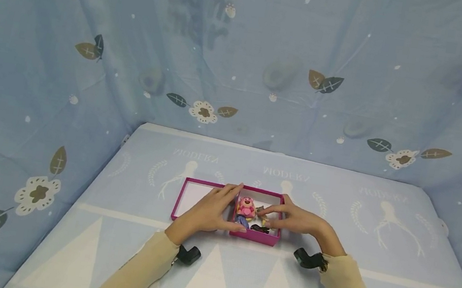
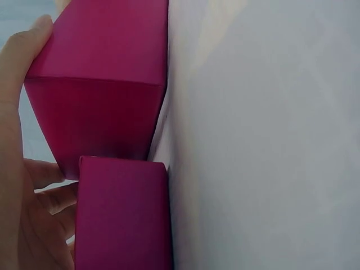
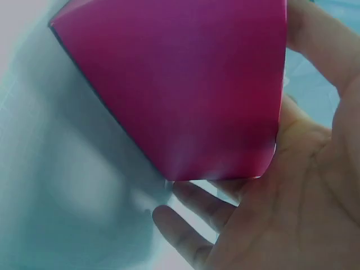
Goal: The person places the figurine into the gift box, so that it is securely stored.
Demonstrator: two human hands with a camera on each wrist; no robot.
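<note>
A magenta box (image 1: 253, 236) with a white inside stands open on the table. In it lie a pink toy figure (image 1: 246, 207), a blue piece (image 1: 242, 221), a black piece (image 1: 260, 228) and small yellowish bits near the right side. My left hand (image 1: 213, 208) grips the box's left side, thumb at the near wall and fingers toward the far corner. My right hand (image 1: 295, 218) reaches over the right wall, thumb and a finger inside about a small yellowish piece; whether they pinch it is unclear. Other right fingers lie outside the wall in the right wrist view.
A magenta-edged lid (image 1: 180, 198), white inside, lies left of the box, partly behind the left hand. Patterned cloth covers the table (image 1: 340, 195). Blue printed curtains (image 1: 242, 66) hang behind and at the sides. A black wrist device (image 1: 308, 259) sits by each sleeve.
</note>
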